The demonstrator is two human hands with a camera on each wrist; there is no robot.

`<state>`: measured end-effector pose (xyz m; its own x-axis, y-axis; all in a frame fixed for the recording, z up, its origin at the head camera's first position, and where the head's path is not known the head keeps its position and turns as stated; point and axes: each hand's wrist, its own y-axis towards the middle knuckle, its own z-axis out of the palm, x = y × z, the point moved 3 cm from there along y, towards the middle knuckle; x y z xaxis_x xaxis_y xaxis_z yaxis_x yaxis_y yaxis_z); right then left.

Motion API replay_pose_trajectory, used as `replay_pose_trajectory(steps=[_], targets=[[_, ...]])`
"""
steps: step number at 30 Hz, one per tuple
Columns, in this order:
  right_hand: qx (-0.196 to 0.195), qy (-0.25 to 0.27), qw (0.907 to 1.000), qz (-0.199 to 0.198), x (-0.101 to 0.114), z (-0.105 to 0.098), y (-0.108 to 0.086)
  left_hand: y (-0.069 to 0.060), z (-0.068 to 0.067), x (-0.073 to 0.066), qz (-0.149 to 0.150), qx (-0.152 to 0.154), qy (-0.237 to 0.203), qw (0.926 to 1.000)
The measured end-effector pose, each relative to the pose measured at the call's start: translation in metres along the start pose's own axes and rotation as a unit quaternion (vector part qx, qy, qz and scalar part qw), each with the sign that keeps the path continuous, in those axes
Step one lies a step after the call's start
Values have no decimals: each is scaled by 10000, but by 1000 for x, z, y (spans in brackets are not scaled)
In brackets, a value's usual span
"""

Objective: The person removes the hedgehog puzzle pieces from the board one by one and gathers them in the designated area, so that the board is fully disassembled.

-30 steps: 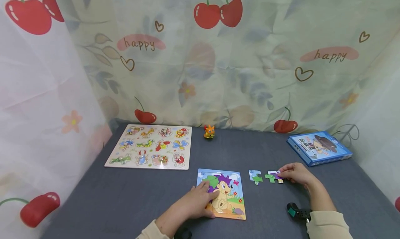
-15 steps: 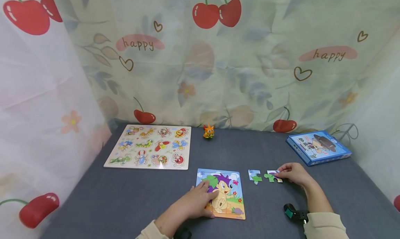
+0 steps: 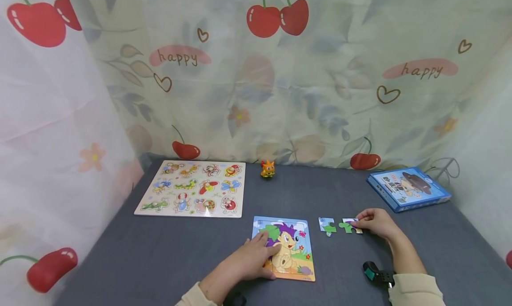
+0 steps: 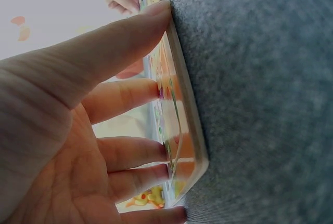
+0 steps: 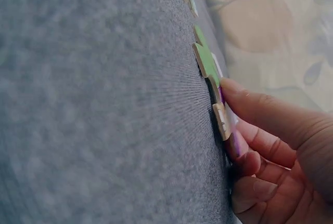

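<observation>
A hedgehog puzzle board (image 3: 294, 252) lies on the dark tabletop. My left hand (image 3: 250, 257) rests on its left part, fingers spread over the picture; in the left wrist view the thumb touches the edge of the board (image 4: 190, 104). My right hand (image 3: 380, 224) pinches the right end of a green and purple puzzle piece (image 3: 346, 227) between thumb and fingers. The right wrist view shows this piece (image 5: 208, 65) slightly tilted, close to the cloth. Just left of it lies a blue and green piece (image 3: 327, 226), not touching it.
An insect puzzle board (image 3: 192, 188) lies at the back left. A small orange figurine (image 3: 268, 169) stands at the back middle, and a blue box (image 3: 410, 189) lies at the back right. Beside the right wrist is a black strap device (image 3: 378, 274).
The right forearm has shifted slightly to the left, while the right hand keeps its pinch on the piece. The left hand stays on the board.
</observation>
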<state>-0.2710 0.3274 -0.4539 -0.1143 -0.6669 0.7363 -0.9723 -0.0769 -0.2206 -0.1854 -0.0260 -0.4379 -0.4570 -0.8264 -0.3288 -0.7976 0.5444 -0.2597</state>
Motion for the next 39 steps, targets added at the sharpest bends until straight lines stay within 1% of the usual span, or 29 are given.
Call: replay_pose_trajectory(steps=[3, 6, 8, 12, 17, 20, 25, 33, 39], targets=[[-146, -171, 9997, -104, 1, 1, -2, 0, 0, -1, 4, -11, -8, 10000], [-279, -299, 9991, -127, 0, 1, -2, -1, 0, -1, -5, -20, -9, 10000], [-296, -292, 9990, -143, 0, 2, -2, -1, 0, -1, -16, -12, -12, 10000], [-165, -153, 9994, -253, -1, 1, -4, 0, 0, -1, -23, 10, -18, 10000], [7, -158, 9979, -629, -1, 0, -10, 1, 1, -1, -37, 31, -20, 10000], [6, -197, 9964, -821, -1, 0, -10, 1, 1, -1, -64, 39, -30, 10000], [-35, -247, 9953, -936, -2, 0, -9, 1, 1, -1, -89, 29, -50, 9999], [-147, -256, 9958, -862, -2, 2, -8, 1, 0, -2, -44, -15, 35, 10000], [-300, -185, 9974, -626, 3, 2, -9, 0, -2, -4, 175, -139, 404, 9989]])
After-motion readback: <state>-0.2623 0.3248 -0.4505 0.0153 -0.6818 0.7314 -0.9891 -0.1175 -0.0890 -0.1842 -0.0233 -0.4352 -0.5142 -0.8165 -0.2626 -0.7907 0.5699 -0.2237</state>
